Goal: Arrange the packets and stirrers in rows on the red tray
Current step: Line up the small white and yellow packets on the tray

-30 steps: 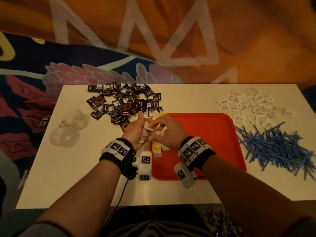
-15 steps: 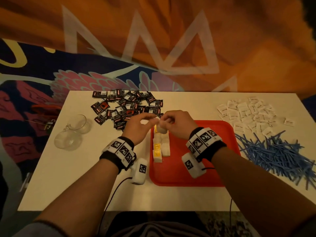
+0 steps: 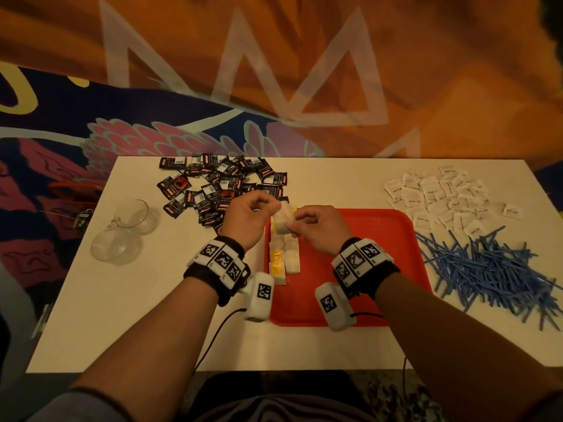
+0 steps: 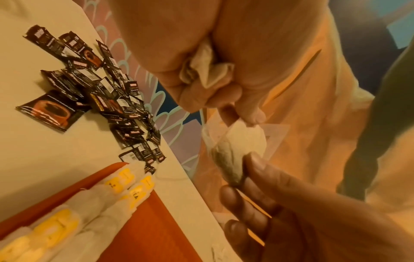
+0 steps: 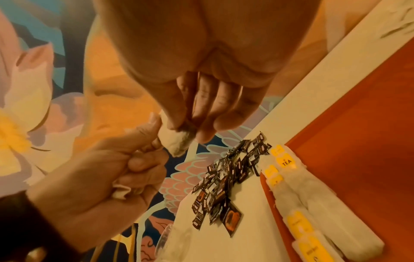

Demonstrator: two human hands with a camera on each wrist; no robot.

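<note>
While two rows of tea bags (image 3: 285, 257) lie along the left edge of the red tray (image 3: 365, 239), one tea bag (image 3: 284, 219) is pinched above it between the left hand (image 3: 248, 216) and the right hand (image 3: 316, 229), fingers closed on it.

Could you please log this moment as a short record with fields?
surface: white rectangular table
tray: red plastic tray, two rows of white-and-yellow tea bags along its left edge
left hand: pinches a white tea bag, more crumpled in its palm
right hand: pinches the same bag
unsorted: black packets, white packets, blue stirrers
aside: two clear glass cups
</note>
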